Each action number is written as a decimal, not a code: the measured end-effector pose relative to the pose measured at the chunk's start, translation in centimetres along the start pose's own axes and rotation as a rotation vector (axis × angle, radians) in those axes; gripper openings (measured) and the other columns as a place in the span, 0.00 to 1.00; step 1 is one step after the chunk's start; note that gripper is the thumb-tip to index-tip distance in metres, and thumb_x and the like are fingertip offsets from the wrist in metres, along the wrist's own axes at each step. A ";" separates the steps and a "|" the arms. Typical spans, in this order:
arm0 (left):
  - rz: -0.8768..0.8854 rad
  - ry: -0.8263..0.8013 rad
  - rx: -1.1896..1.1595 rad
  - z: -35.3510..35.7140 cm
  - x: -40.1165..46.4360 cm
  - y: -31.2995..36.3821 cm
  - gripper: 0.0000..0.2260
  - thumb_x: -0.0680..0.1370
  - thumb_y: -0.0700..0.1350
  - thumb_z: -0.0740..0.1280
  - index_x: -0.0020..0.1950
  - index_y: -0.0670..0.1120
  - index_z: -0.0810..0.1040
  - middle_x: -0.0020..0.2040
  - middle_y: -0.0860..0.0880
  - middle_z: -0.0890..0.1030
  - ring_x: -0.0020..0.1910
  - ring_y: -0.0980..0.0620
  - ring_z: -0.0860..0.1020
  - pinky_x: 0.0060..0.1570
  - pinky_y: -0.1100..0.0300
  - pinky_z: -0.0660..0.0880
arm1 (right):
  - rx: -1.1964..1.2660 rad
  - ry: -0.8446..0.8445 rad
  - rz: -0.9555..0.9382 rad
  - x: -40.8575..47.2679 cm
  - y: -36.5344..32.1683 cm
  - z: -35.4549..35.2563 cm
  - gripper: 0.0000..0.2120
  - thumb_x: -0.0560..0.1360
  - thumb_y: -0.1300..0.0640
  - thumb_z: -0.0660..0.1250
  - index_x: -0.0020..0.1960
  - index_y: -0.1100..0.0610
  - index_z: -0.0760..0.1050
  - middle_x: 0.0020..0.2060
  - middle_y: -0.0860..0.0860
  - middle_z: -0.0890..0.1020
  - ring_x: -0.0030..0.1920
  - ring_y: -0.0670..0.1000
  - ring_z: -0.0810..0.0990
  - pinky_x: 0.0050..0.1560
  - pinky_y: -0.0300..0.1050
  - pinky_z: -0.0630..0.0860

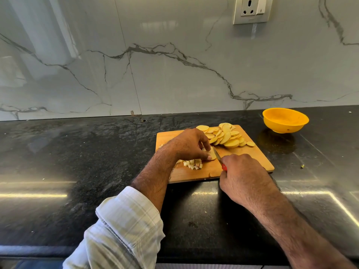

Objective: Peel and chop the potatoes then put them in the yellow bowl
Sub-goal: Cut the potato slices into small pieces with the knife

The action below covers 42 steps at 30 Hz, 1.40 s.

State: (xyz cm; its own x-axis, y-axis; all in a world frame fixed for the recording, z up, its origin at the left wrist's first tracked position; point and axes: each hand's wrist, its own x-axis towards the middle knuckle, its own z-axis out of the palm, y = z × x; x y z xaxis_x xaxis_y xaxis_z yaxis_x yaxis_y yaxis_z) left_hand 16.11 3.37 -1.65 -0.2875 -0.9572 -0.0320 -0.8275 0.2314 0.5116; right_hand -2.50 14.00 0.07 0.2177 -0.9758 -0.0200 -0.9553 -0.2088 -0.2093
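Two heaps sit on the rectangular wooden chopping board (pixel 242 158), I reckon to keep cut from uncut: pale potato cubes (pixel 193 164) at its near-left, round potato slices (pixel 225 136) at its far side. My left hand (pixel 189 145) pinches a slice flat; my right hand (pixel 240 171) grips the red-handled knife (pixel 218 157). Beyond the board's far-right corner stands the yellow plastic bowl (pixel 285 120).

- Bare dark stone counter (pixel 58 162) lies wide left of the wooden cutting board (pixel 250 154).
- A heap of pale round potato slices (pixel 226 136) fills the board's far part.
- The round yellow plastic bowl (pixel 285 120) stands apart beyond its right corner, bare counter between.
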 end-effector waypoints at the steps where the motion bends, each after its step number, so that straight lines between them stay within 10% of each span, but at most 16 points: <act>1: -0.003 -0.002 -0.001 0.0 0.0 0.0 0.09 0.74 0.52 0.81 0.51 0.56 0.85 0.60 0.53 0.82 0.58 0.54 0.80 0.60 0.48 0.81 | -0.002 -0.013 0.000 0.0 -0.1 0.1 0.12 0.79 0.48 0.67 0.60 0.51 0.75 0.44 0.49 0.75 0.46 0.50 0.77 0.43 0.45 0.76; 26: 0.002 0.003 0.007 -0.2 -0.2 0.2 0.09 0.75 0.49 0.80 0.54 0.53 0.88 0.58 0.52 0.83 0.57 0.54 0.80 0.60 0.49 0.81 | -0.036 -0.156 0.042 2.4 -2.3 -0.4 0.18 0.76 0.51 0.74 0.64 0.54 0.77 0.51 0.52 0.80 0.53 0.52 0.80 0.56 0.48 0.82; 42: -0.042 0.031 0.041 -0.1 -0.6 0.6 0.09 0.74 0.47 0.80 0.54 0.52 0.89 0.60 0.54 0.85 0.60 0.54 0.80 0.64 0.50 0.79 | 0.191 0.024 0.001 3.6 0.3 1.1 0.21 0.76 0.54 0.72 0.69 0.51 0.79 0.57 0.50 0.83 0.46 0.46 0.76 0.44 0.38 0.76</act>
State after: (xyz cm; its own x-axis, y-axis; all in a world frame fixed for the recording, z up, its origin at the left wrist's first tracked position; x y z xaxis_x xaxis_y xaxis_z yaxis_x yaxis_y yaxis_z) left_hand 15.83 4.10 -1.20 -0.2374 -0.9711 -0.0263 -0.8578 0.1968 0.4748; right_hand -1.79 10.50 -1.14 0.2099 -0.9777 0.0021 -0.8997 -0.1940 -0.3912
